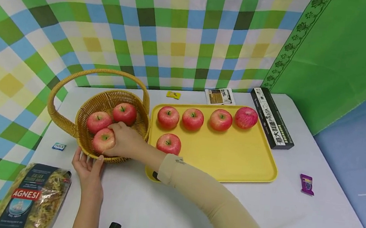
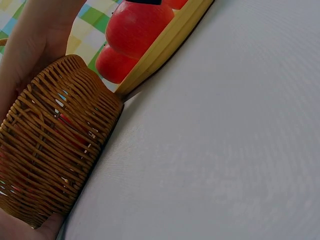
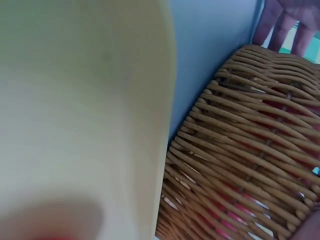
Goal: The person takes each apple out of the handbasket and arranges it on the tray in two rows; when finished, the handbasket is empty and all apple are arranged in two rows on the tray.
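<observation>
Inside the brown wicker basket, the fingers of my right hand are curled round an apple at the front. Two more apples lie behind it, a left one and a right one. Against the near outer side of the basket rests my left hand, its fingers and thumb spread along the weave. The left wrist view shows the basket wall close up, with red apples showing through the gaps. In the right wrist view the left fingers touch the wicker.
Right of the basket, a yellow tray bears several apples. A black pasta box stands at its right edge. Pasta bag lies front left; small packets lie around, including a purple one. The basket's handle arches behind.
</observation>
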### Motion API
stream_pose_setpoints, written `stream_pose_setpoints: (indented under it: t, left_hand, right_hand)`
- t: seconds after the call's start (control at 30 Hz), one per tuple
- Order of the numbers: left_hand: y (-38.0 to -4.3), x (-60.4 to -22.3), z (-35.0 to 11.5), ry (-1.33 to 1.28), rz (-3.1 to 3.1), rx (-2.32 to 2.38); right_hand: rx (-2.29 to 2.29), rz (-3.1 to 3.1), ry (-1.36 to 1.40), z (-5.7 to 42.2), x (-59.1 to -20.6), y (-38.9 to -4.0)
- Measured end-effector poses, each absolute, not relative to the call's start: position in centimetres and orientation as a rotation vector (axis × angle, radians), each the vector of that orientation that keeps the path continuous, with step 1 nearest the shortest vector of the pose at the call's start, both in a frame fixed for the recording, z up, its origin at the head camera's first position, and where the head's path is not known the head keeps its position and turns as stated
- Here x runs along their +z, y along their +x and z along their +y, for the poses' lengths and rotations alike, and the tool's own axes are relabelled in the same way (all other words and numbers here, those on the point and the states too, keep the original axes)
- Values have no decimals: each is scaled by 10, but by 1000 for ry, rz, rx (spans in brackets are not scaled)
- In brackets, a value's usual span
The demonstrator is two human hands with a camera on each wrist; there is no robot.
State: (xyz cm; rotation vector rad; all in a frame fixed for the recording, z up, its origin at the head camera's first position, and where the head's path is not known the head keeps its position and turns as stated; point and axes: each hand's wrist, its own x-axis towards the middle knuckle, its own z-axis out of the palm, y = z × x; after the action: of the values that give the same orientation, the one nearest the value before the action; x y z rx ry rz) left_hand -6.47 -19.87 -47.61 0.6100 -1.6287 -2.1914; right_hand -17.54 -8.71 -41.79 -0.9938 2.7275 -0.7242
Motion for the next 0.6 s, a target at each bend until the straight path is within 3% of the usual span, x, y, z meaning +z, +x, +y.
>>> stream_pose_setpoints:
  t: [0.6]
  left_hand:
    - [-64, -476, -196, 634, -1692, -2140]
  right_hand:
    - [-1137, 2683, -908, -28, -391, -158]
